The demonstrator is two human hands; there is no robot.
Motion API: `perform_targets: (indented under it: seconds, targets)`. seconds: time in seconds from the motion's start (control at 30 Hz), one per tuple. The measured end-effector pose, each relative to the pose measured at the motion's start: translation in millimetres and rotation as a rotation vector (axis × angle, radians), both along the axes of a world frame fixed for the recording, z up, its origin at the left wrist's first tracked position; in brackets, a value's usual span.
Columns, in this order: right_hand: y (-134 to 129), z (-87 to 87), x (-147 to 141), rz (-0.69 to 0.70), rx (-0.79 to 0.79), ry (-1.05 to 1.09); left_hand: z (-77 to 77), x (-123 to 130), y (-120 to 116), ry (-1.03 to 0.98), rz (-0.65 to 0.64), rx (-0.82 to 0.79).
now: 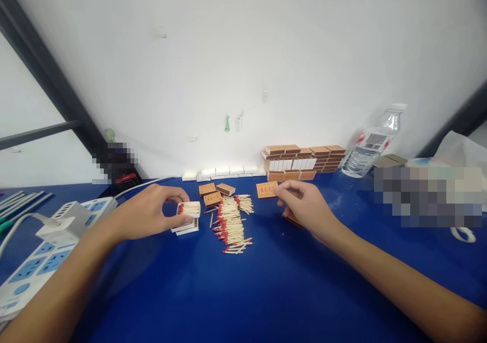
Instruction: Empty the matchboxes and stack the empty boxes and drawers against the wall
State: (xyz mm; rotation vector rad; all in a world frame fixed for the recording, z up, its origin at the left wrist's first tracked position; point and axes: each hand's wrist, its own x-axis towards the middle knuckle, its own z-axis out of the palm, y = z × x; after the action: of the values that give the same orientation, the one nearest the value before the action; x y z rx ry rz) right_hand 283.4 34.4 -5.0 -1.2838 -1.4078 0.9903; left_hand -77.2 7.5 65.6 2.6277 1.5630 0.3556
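My left hand (152,212) holds a white matchbox tray (189,209) with red-tipped matches in it, just above other white trays (188,230). Between thumb and fingers of my right hand (302,203) is an orange matchbox sleeve (267,189) with red print. Under that hand another brown matchbox (292,220) is partly hidden. A loose pile of matches (232,224) lies on the blue table between my hands. Several orange matchboxes (212,199) are beside the pile, toward the left.
Stacked matchboxes (291,164) and a row of white trays (230,171) stand along the wall. A clear bottle (371,142) leans at the right, near a plastic bag (462,152). Power strips (41,256) and a white cable (146,182) are at the left.
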Motion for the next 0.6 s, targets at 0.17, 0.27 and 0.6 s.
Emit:
perform_targets:
  seconds: [0.17, 0.27, 0.6]
  targets:
    - [3.4, 2.1, 3.3, -0.023, 0.016, -0.004, 1.4, -4.8, -2.3, -0.012, -0.025, -0.04]
    - [6.5, 3.3, 6.0, -0.037, 0.018, -0.016, -0.7, -4.1, -2.4, -0.032, -0.025, -0.038]
    - [36.8, 32.1, 53.0, -0.261, 0.124, 0.055, -7.9, 5.6, -3.0, -0.004, 0.03, -0.037]
